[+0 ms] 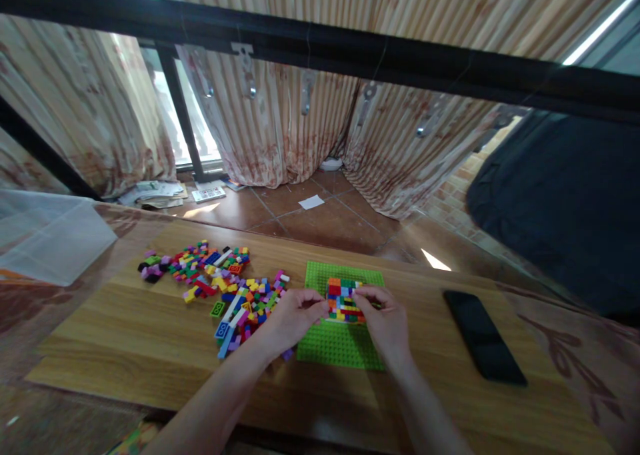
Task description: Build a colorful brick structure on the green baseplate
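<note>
A green baseplate (336,345) lies on the wooden table (125,348). On it stands a small multicoloured brick block (344,300). My left hand (295,316) has its fingers curled against the block's left side. From the right, my right hand (386,322) pinches the block's edge. A spread of loose coloured bricks (227,288) lies to the left of the plate, close to my left hand.
A black phone (483,335) lies flat on the table to the right of the plate. A clear plastic sheet or bag (47,235) sits at the far left. Beyond the table are a tiled floor, curtains and a black frame bar.
</note>
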### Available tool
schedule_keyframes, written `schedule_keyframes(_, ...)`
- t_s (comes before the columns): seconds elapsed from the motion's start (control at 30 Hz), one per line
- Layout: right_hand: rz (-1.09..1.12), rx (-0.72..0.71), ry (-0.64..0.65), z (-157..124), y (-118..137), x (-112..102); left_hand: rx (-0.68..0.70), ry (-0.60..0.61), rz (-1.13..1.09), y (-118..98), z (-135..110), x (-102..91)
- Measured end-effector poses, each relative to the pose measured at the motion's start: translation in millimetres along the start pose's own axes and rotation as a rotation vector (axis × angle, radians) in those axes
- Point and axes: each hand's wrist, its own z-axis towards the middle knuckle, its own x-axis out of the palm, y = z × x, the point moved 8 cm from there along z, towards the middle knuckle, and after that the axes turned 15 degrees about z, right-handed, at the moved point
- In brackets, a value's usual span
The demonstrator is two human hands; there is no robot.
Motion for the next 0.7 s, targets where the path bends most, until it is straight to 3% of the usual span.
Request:
schedule_keyframes(0.2, 0.106, 0.081, -0.054, 0, -18, -1, 0.001, -0.008, -0.001, 2, 1, -0.6)
schedule_keyframes(0.37, 0.098, 0.091, -0.068, 0, -16, -1, 0.006, -0.032, 0.015, 1, 0, -7.4)
schedule_keyframes(0.47, 0.087, 0.092, -0.070, 0, -14, -1, 0.017, -0.093, 0.022, 0, 1, -23.8)
schedule_keyframes(0.7, 0.175, 0.170, -0.063, -3, -25, -3, 0.087, -0.327, 0.214, 6, 3, -83.1)
